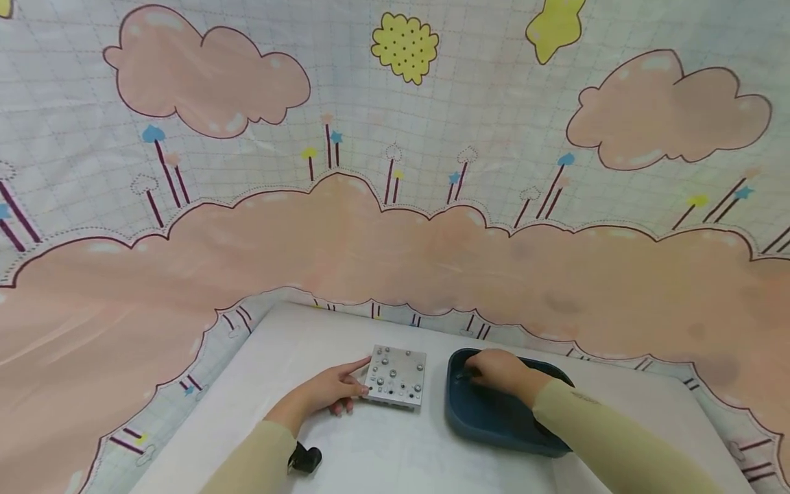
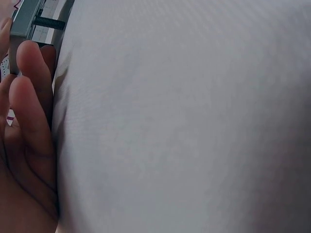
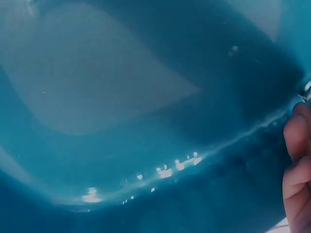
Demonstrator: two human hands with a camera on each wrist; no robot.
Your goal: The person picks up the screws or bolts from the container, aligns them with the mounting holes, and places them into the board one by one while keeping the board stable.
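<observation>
A square silvery metal plate (image 1: 395,376) with several bolts and holes lies on the white table. My left hand (image 1: 327,392) holds it at its left edge, index finger along the side and thumb at the near corner. In the left wrist view a threaded bolt (image 2: 50,23) sticks out from the plate's underside, close to the fingers (image 2: 33,104). My right hand (image 1: 503,374) reaches into a dark blue plastic bin (image 1: 453,405), fingers curled near its left end. A small shiny metal part (image 3: 306,91) shows at those fingertips, mostly cut off by the frame edge.
A small black object (image 1: 305,458) lies by the left forearm, partly hidden by the sleeve. The bin stands just right of the plate. Behind the table (image 1: 382,453) hangs a patterned cloth (image 1: 395,254) with clouds and stars.
</observation>
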